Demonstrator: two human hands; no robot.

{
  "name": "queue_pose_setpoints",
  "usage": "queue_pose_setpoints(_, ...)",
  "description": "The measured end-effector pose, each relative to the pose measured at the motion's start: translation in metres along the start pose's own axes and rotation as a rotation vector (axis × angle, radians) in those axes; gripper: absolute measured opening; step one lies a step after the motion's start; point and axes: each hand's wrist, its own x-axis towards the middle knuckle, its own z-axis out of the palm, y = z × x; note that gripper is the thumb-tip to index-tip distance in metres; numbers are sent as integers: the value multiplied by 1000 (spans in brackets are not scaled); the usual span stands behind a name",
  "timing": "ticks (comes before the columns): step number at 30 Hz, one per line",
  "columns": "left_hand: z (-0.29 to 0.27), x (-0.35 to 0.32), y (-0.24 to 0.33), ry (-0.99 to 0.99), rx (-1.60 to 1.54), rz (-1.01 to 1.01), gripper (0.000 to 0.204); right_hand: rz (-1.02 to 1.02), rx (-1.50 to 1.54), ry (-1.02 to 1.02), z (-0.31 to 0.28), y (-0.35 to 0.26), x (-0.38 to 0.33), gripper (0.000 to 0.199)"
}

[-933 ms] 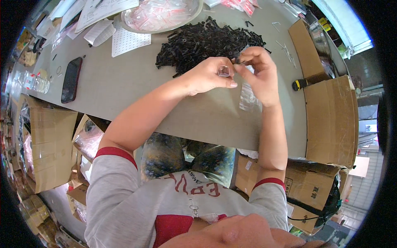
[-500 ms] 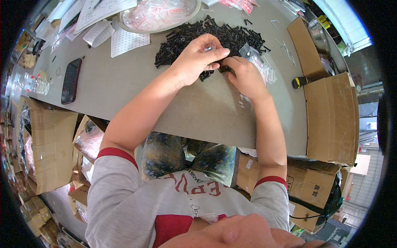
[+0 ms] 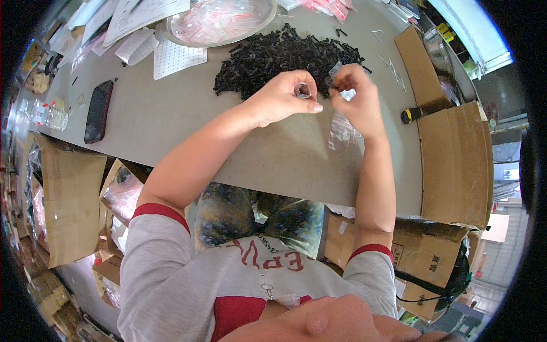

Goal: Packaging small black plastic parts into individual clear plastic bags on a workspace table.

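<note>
A large heap of black screws (image 3: 268, 60) lies on the grey table in front of me. My left hand (image 3: 282, 101) is at the near edge of the heap, its fingers curled round a small clear plastic piece (image 3: 302, 90) whose kind I cannot make out. To its right, my right hand (image 3: 359, 102) is over some clear plastic bags (image 3: 343, 134), fingers bent and thumb drawn in. What its fingertips hold, if anything, is unclear. The two hands are apart.
A round metal tray (image 3: 273, 14) of small clear bags stands at the back. A phone (image 3: 98, 111) and a plastic bottle (image 3: 51, 115) are on the left. Hex keys (image 3: 392, 73), a yellow-black tape measure (image 3: 410, 114) and a cardboard box (image 3: 456, 162) are on the right.
Both hands have drawn back from the screws and apart. The left moved slightly nearer to me, the right moved rightward over the plastic bags.
</note>
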Motion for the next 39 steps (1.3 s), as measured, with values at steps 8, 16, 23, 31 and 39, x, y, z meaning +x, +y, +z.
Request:
queue_pose_setpoints(8,-2,-4,9,-7,-224,-76,21,36,312,51,8,-7,1,17)
queue_pose_setpoints(16,-10,2,11,362,-300,129,19,-188,-93,-241,43,-6,-6,23)
queue_pose_setpoints(23,-10,6,3,329,289,296,22,-245,-239,-174,43,1,-8,17)
queue_pose_setpoints(31,-6,-1,10,181,-188,-19,17,-80,-120,-225,34,12,-5,15)
queue_pose_setpoints(39,-3,-2,17,251,-273,58,21,-147,-60,-193,39,4,-5,21)
